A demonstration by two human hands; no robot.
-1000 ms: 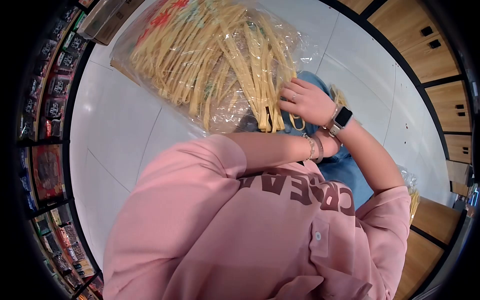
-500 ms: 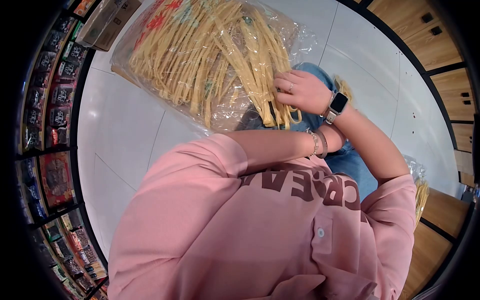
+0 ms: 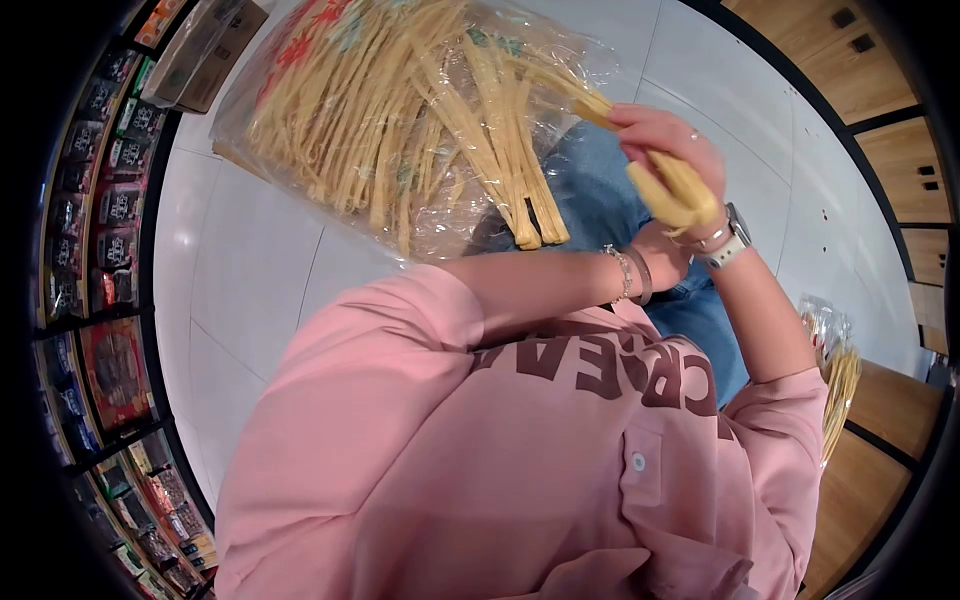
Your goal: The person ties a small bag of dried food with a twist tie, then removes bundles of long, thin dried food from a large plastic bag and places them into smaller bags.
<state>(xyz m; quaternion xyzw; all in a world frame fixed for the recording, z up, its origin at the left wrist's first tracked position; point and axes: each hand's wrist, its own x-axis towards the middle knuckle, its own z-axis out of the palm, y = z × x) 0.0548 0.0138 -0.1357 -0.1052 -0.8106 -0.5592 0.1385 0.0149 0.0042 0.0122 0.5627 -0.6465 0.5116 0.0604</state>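
My right hand [image 3: 675, 145], with a ring and a watch at the wrist, is closed round a folded bundle of long yellow strips [image 3: 680, 195]. The bundle's far end trails left over the clear plastic bag [image 3: 450, 215]. On that bag lie many more yellow strips [image 3: 350, 110], several with looped ends near my knee. My left hand [image 3: 665, 250], below a bracelet and a band, rests by my jeans just under my right wrist. Its fingers are hidden, so whatever it holds cannot be seen.
A cardboard box [image 3: 215, 50] stands at the upper left. Shelves of packaged goods [image 3: 120, 205] line the left side. Wooden cabinets [image 3: 890, 165] run along the right, with another bundle of yellow strips [image 3: 842, 395] near them. Pale floor tiles [image 3: 250, 260] lie between.
My right hand has moved right and slightly up from the strips on the bag, lifting a bundle with it. My left hand stays nearly where it was.
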